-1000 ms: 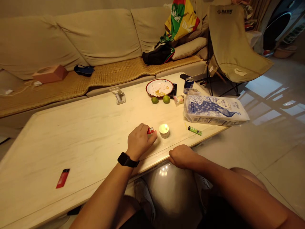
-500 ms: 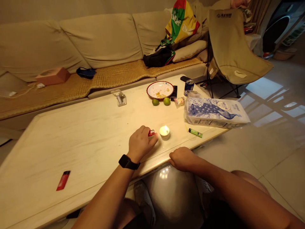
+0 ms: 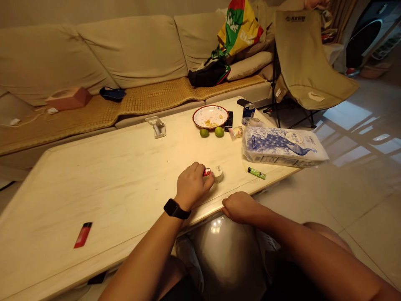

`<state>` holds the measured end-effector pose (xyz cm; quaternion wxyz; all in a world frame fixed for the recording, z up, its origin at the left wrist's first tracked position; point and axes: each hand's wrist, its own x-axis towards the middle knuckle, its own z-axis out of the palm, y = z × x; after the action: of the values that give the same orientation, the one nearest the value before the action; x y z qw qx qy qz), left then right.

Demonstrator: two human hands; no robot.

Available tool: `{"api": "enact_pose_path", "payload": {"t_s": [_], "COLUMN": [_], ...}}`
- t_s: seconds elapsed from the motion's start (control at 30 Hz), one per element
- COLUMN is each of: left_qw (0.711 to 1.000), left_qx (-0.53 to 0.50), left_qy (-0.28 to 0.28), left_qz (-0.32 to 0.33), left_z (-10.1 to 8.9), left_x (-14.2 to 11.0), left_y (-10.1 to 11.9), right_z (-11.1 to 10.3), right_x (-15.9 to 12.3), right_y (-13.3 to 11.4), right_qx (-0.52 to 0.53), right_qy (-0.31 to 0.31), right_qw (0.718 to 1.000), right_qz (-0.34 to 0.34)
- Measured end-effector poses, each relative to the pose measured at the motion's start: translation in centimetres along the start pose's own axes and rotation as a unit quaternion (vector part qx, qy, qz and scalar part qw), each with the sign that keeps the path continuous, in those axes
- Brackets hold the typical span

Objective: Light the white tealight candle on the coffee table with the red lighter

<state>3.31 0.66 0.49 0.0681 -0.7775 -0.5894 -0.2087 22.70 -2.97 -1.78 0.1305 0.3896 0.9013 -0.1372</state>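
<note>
Red plastic marks the lighter lying near the near edge, on the left part of the counter. Farther along, close to the far edge, sits a pale stand. Your left hand is curled closed around a second red lighter, its top showing by your thumb. Behind that hand, near the far edge, you have a red-rimmed plate and two green limes. Just beside your left thumb stands a small pale cup; whether they touch, I cannot tell. Your right hand is bent inward at the near edge, its fingers hidden; how tightly they close, or on what, I cannot tell. Past it, a green lighter lies by the same edge, and a blue-and-white tissue pack juts over the right edge.
</note>
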Motion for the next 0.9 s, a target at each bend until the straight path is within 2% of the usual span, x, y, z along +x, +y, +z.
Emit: {"api": "enact_pose_path", "payload": {"t_s": [0.2, 0.5, 0.9], "left_qw": [0.999, 0.997, 0.997], "left_qx": [0.036, 0.058, 0.062], "left_qy": [-0.018, -0.036, -0.034], "left_qz": [0.022, 0.026, 0.036], "left_z": [0.5, 0.9, 0.9], "left_x": [0.7, 1.1, 1.3], "left_y": [0.9, 1.1, 1.6], "right_z": [0.1, 0.1, 0.2], "right_x": [-0.1, -0.2, -0.1], "right_y": [0.0, 0.0, 0.0], "right_qx": [-0.005, 0.002, 0.001], "right_qy": [0.006, 0.005, 0.007], "right_qw": [1.000, 1.000, 1.000], "right_qz": [-0.004, -0.001, -0.001]}}
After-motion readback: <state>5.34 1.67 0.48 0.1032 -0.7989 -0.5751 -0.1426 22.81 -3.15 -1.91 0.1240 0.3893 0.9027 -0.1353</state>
